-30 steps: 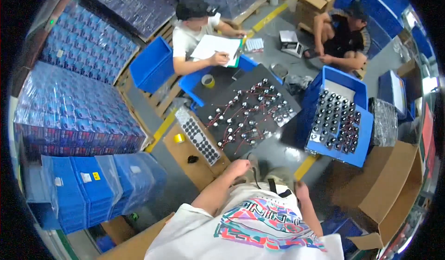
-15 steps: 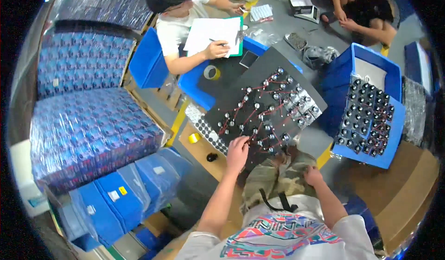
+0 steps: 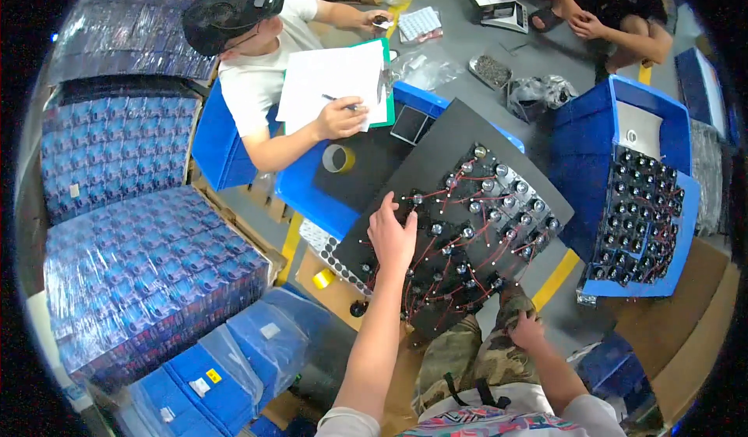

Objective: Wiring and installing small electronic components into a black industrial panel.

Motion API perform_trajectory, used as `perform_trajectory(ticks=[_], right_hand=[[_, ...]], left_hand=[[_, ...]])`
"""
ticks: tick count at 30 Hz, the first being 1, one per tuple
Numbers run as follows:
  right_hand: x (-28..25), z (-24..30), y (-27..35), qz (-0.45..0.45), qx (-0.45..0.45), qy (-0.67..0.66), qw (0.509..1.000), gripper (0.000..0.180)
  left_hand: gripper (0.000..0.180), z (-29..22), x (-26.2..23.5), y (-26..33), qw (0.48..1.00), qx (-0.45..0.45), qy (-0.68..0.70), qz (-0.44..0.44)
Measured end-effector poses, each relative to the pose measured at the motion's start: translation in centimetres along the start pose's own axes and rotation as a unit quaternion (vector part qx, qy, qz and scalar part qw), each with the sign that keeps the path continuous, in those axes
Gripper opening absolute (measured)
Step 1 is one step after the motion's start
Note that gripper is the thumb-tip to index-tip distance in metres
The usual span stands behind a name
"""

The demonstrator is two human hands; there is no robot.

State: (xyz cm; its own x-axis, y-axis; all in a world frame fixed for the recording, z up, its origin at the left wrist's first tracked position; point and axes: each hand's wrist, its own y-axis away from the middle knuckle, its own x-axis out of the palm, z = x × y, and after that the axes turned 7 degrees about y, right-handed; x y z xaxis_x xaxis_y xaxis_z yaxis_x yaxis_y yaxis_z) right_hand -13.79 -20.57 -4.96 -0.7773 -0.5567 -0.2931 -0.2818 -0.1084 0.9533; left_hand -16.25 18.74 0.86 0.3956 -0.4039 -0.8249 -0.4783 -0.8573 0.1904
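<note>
A black board (image 3: 475, 129) lies tilted in front of me, covered with several small round silver-topped parts (image 3: 500, 170) joined by thin red wires (image 3: 481, 269). My left hand (image 3: 393, 234) is over the board's left part, thumb and fingers apart, beside one silver-topped part (image 3: 418, 198); nothing shows in its grasp. At my camouflage trousers (image 3: 456, 351), by the knee, my right hand (image 3: 527, 332) rests with curled fingers. Whether anything is inside that hand is hidden.
Opposite, a person (image 3: 284, 70) writes on a green clipboard (image 3: 383, 55). A blue bin (image 3: 573, 137) stands right, with a panel of similar wired parts (image 3: 635, 222) against it. Wrapped boxes (image 3: 148, 273) and blue crates (image 3: 210, 375) fill the left. Another person (image 3: 604, 28) crouches far right.
My left hand has moved from the board's near edge to farther up its left part. My right hand stays by the knee. The whole view has shifted, and the board appears closer.
</note>
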Motion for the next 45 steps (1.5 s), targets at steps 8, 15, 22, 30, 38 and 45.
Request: perform_trajectory(ticks=[8, 15, 22, 30, 38, 45], right_hand=[[2.7, 0.3, -0.5, -0.011, 0.036, -0.07, 0.997, 0.076], [4.9, 1.0, -0.1, -0.06, 0.068, -0.117, 0.989, 0.072], [4.8, 0.5, -0.2, -0.033, 0.068, -0.127, 0.989, 0.071], [4.0, 0.5, 0.0, -0.039, 0.062, -0.119, 0.99, 0.066], [3.7, 0.4, 0.0, -0.016, 0.066, -0.128, 0.989, 0.07], [3.1, 0.3, 0.0, 0.006, 0.062, -0.125, 0.99, 0.073]], left_hand=[[0.074, -0.4, 0.5, -1.8, 0.999, 0.016, -0.002, 0.028], [0.08, 0.0, 1.8, -1.8, 0.999, 0.034, -0.009, 0.029], [0.084, 0.0, 3.0, -2.6, 0.998, 0.062, 0.019, 0.008], [0.083, -0.6, 3.1, -2.8, 0.995, 0.029, 0.074, 0.065], [0.08, -0.6, 3.6, -3.0, 0.995, 0.075, 0.032, 0.063], [0.076, -1.2, 3.5, -2.6, 0.993, 0.06, 0.051, 0.091]])
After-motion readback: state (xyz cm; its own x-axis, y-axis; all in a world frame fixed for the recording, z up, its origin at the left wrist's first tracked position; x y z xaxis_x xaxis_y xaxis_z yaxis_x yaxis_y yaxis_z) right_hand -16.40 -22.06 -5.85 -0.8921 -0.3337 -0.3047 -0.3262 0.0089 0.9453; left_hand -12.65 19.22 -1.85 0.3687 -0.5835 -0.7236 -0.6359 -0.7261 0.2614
